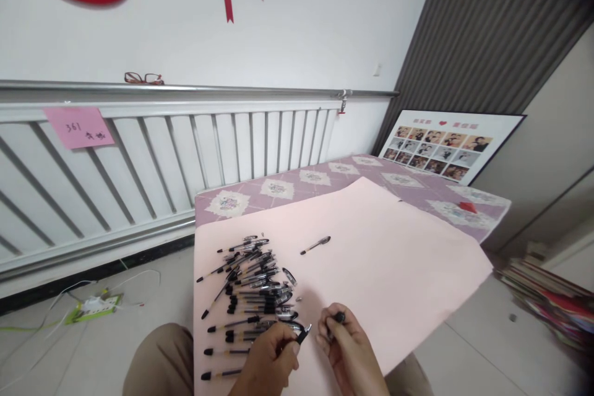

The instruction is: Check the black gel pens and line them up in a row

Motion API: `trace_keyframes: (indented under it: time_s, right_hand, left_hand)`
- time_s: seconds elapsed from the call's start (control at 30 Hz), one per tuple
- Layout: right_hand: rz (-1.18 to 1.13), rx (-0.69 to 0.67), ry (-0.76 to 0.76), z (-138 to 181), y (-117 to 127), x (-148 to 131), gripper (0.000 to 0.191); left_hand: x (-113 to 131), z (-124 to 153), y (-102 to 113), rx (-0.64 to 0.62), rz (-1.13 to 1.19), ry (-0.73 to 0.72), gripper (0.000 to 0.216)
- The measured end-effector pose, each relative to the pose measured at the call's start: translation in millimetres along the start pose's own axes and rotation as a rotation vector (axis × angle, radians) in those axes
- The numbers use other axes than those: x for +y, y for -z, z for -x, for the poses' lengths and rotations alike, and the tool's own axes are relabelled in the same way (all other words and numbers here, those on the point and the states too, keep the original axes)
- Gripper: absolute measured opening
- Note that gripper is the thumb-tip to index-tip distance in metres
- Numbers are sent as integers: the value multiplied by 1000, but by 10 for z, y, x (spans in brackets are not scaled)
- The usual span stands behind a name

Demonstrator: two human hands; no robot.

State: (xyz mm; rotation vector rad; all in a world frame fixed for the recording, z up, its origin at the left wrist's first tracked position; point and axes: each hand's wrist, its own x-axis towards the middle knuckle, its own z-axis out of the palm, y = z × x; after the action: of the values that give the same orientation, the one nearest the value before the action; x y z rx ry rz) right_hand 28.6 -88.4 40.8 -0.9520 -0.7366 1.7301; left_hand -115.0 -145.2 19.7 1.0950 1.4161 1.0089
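In the head view, my left hand (271, 360) is closed around a pen (303, 334), its black grip and silvery tip pointing up and to the right. My right hand (347, 346) is also closed, a short way to the right. A small black pen part (340, 317) pokes out between its thumb and fingers; the rest is hidden. Beside my left hand lies a spread pile of black gel pens (253, 306), most with clear barrels. One loose pen cap (289, 276) rests at the pile's right edge. A single capped pen (315, 245) lies apart, farther back.
Pink paper (390, 260) covers most of the table, over a purple patterned cloth (301, 179). A white radiator (223, 142) stands behind. Glasses (143, 78) sit on the pipe above it. A photo board (436, 145) leans at the back right. A power strip (95, 307) lies on the floor.
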Motion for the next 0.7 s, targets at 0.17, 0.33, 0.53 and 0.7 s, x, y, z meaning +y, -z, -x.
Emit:
trace_keyframes:
  time_s: [0.17, 0.33, 0.53, 0.7]
  right_hand:
    - [307, -36, 47, 47, -66, 202, 34]
    - [498, -52, 110, 73, -103, 175, 36]
    - [500, -148, 138, 92, -110, 150, 34]
    - [476, -193, 105, 115, -101, 143, 37]
  left_hand:
    - [13, 20, -1, 7, -10, -29, 11]
    - [-19, 9, -11, 43, -42, -124, 9]
    - [89, 38, -17, -5, 6, -116, 12]
    - [149, 74, -12, -85, 53, -79, 23]
